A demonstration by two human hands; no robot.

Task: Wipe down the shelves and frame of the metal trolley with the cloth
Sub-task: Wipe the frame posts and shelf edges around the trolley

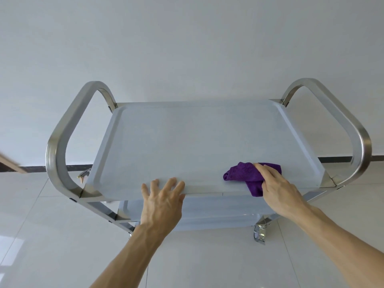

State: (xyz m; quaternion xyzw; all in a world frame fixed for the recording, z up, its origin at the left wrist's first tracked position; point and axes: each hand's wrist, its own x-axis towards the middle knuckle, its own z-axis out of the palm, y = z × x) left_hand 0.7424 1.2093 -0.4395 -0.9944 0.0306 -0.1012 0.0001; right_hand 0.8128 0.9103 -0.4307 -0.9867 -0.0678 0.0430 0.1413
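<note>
- my left hand [162, 201] lies flat on the near rim of the top shelf [199, 142] of the shiny metal trolley [57, 142]. its fingers [154, 185] are straight and spread wide, with the tips over the edge onto the shelf surface, holding nothing.
- my right hand [279, 192] grips the crumpled purple terry cloth [241, 173]. the fingers [268, 171] curl down over the top of the bundle and press it onto the shelf.
- the cloth sits on the near right part of the top shelf, just inside the front rim. one fold hangs over that rim beneath my palm.
- the top shelf is a pale grey, shallow tray with a raised lip all round and rounded inner corners.
- a curved tubular steel handle loop [353, 129] rises at the right end of the trolley, and a matching one rises at the left end.
- a lower shelf [218, 215] shows beneath the top one, between my two forearms.
- a chrome caster wheel [260, 233] shows under the near right corner, standing on the glossy white tiled floor [52, 235].
- the trolley stands near a plain white wall [187, 48], with a dark skirting strip [33, 169] running along the wall's base.
- a wooden edge [9, 163] cuts in at the far left of the view. i cannot tell what it belongs to.
</note>
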